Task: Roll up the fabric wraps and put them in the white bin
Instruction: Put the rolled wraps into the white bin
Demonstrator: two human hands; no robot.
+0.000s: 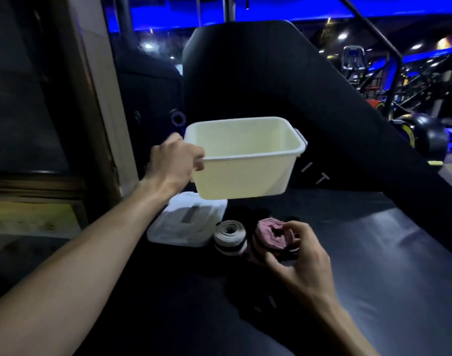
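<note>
The pink wrap (273, 233) sits rolled into a coil on the dark mat (374, 253), its open centre facing up; dark bands run round its lower edge; the right hand (300, 255) comes from the lower right and its fingers (293, 227) curl over the coil's right rim, with the thumb low on the near side, so the hand grasps the roll. Just left of it, touching or nearly so, stands the white wrap (230, 236), also coiled, with a black stripe round its base; no hand is on it. Around and in front of the two rolls lies more dark fabric, too murky to make out.

The bin (245, 160) hangs in the air above and behind the rolls, tilted slightly, its inside bare; the left hand (175, 160) grips its left rim, fingers clenched over the edge, the forearm stretching from the lower left. Under the bin, left of the white wrap, the lid (186, 222) lies flat on the mat, pale with a dark slot in its middle.

Behind everything rises a black padded slope (284, 80); to the left stands a wooden frame (96, 98); far right, blue light falls on gym machines (374, 73).
</note>
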